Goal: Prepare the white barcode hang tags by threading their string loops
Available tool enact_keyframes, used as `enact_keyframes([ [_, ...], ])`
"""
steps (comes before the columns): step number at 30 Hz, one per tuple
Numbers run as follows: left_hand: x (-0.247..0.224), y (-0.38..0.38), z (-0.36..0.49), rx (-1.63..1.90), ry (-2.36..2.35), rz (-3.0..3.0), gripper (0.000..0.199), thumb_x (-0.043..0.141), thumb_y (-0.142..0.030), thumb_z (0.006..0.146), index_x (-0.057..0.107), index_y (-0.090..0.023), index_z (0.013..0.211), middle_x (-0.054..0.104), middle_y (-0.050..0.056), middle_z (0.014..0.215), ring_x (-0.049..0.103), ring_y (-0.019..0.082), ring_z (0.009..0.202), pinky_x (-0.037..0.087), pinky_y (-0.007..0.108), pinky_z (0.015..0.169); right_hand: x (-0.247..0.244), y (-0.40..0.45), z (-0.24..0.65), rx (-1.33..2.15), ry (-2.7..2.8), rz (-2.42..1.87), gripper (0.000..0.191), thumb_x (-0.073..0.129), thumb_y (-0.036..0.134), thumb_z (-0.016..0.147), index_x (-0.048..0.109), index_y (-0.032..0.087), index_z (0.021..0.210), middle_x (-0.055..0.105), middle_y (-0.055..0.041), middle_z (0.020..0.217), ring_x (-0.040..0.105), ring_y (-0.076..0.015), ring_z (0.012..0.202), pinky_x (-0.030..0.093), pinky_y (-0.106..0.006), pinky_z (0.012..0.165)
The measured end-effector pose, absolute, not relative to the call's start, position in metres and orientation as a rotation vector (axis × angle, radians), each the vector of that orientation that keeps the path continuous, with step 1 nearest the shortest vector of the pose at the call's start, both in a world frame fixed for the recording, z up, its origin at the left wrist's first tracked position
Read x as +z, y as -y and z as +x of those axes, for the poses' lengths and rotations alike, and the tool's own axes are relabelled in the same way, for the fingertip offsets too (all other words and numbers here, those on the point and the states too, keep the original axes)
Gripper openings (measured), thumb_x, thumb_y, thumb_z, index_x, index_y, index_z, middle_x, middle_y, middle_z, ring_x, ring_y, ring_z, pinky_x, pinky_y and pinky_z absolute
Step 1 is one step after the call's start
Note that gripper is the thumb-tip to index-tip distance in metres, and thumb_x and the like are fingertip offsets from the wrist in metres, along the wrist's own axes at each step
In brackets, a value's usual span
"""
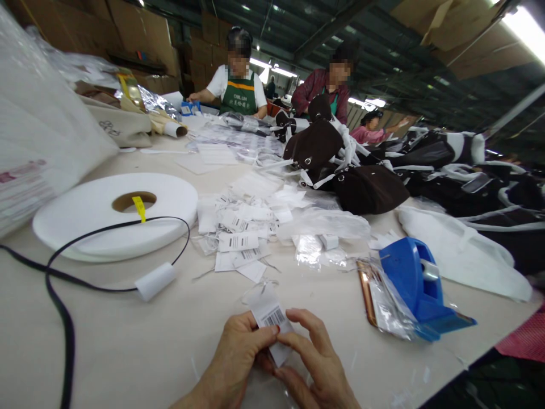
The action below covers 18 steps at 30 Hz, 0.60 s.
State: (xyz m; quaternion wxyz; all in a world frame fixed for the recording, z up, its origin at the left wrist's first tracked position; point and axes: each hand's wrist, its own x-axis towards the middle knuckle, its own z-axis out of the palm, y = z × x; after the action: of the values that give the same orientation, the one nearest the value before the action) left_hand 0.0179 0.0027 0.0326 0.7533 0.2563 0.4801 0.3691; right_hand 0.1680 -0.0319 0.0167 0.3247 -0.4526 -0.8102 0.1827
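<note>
Across the pale worktable [140,341], dark bags [368,190] with white-wrapped straps were heaped toward the far right. On the left, a broad white roll [89,199] was laid flat, a looped black cord [68,335] being draped over its near side. Toward the right edge, a blue tape dispenser [402,272] was set against a plastic-wrapped packet [385,309]; if it were knocked, the packet could probably be dragged along. Between roll and dispenser, a loose pile of printed tags [244,233] was spread, many overlapping.

At the near side, just in front of that pile, the barcode tag [272,318] was held up. By the left hand [240,349] it was gripped, the thumb being pressed on its printed face. By the right hand [317,358] its right side was touched with curled, spread fingers; whether anything was pinched there could not be told.

It was judged that the tag could be creased by too much thumb pressure, or dropped among its look-alikes if the left pinch were loosened. Its thin string [269,282] was looped toward the pile, so a snag could be caused by careless pulling.
</note>
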Motion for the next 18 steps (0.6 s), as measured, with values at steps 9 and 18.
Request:
enact_keyframes([
  [9, 0.030, -0.003, 0.015, 0.826, -1.035, 0.510, 0.022, 0.066, -0.028, 0.059, 0.064, -0.008, 0.068, 0.064, 0.003, 0.055, 0.046, 0.009, 0.044, 0.035, 0.020, 0.044, 0.009, 0.036, 0.155, 0.614, 1.915, -1.241, 0.020, 0.050, 0.011, 0.078, 0.058, 0.024, 0.091, 0.042, -0.0051, 0.120, 0.044, -0.0190, 0.111, 0.038, -0.025, 0.093],
  [18, 0.031, -0.004, 0.016, 0.819, -1.056, 0.551, 0.023, 0.065, -0.030, 0.060, 0.064, -0.008, 0.068, 0.065, 0.005, 0.057, 0.048, 0.010, 0.044, 0.035, 0.021, 0.043, 0.005, 0.040, 0.154, 0.731, 1.777, -1.260, 0.014, 0.054, 0.013, 0.076, 0.062, 0.024, 0.077, 0.045, -0.0039, 0.124, 0.046, -0.0202, 0.114, 0.037, -0.027, 0.095],
])
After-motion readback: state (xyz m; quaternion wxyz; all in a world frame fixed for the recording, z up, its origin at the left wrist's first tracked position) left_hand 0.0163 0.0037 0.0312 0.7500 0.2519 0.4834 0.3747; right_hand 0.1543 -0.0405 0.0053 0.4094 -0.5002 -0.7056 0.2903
